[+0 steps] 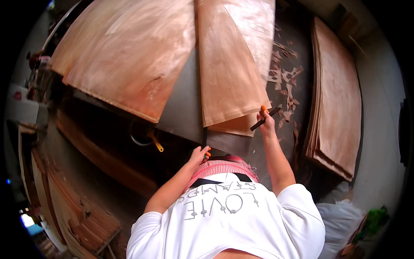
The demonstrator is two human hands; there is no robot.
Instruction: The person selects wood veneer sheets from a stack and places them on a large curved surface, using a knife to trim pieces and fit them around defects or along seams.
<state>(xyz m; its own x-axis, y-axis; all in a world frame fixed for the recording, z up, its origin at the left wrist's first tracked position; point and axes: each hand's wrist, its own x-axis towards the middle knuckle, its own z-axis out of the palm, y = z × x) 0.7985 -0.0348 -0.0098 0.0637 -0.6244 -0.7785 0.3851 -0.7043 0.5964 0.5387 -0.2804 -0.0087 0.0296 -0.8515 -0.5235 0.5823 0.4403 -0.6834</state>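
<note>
A dark strip (204,137) is being held at its near end by the left hand (200,154), its fingers being curled together around it. By the right hand (266,121), a dark tool (272,112) is being gripped between thumb and bent fingers, just beside the near right corner of a thin wood sheet (228,82); whether that corner is being touched cannot be told. The sheet is being supported on the grey table (179,103), in front of the person, the strip being aligned with its left edge. To the left, part of the table is being covered by broad sheets (129,56). At the right, the floor is being littered by scraps (289,93), beyond which a pile (338,103) is being seen.
</note>
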